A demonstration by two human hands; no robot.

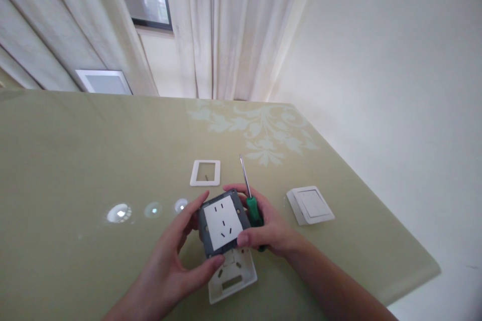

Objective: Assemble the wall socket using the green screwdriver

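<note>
Both hands hold a wall socket [223, 222] with a white face and a dark grey frame, tilted above the table. My left hand [176, 253] grips its left side, thumb at the lower edge and fingers at the upper left. My right hand [269, 225] has its thumb on the lower right corner and also keeps a screwdriver [253, 208] with a green handle, its shaft pointing up and away. Beneath the socket lies a white mounting box [246, 276], partly hidden by the socket and my left thumb.
Beyond the hands, a white square frame [193, 174] lies flat with a small screw [206, 177] inside its opening. To the right sits a white wall switch [312, 205] on its box. The glossy green table [94, 160] meets a wall [395, 85] on the right; curtains [241, 25] hang behind.
</note>
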